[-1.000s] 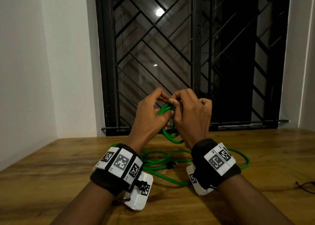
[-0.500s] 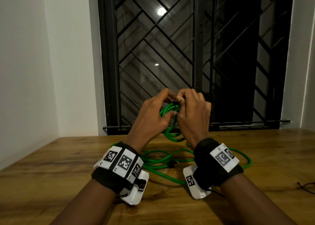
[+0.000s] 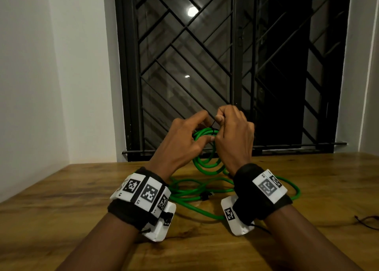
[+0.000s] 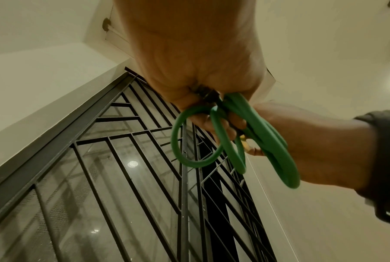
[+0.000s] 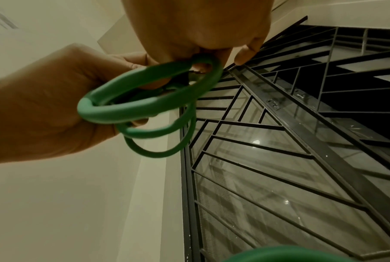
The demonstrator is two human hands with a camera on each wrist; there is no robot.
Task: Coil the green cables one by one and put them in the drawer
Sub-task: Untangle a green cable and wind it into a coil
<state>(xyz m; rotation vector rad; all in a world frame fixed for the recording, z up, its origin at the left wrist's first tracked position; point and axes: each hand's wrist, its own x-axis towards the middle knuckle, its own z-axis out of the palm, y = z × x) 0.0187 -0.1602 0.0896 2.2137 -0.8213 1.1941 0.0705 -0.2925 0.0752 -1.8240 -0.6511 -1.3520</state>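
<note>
Wooden table (image 3: 61,205) below; your raised left hand (image 3: 180,143) grips the green cable coil (image 3: 207,162), your right hand (image 3: 235,135) pinches a thin black tie (image 3: 213,125) at its top.

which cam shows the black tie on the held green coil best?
Head view: the thin black tie rises from the green coil into the right hand's pinch. Left wrist shows only a dark patch at the left hand's grip; right wrist barely shows it.
</note>
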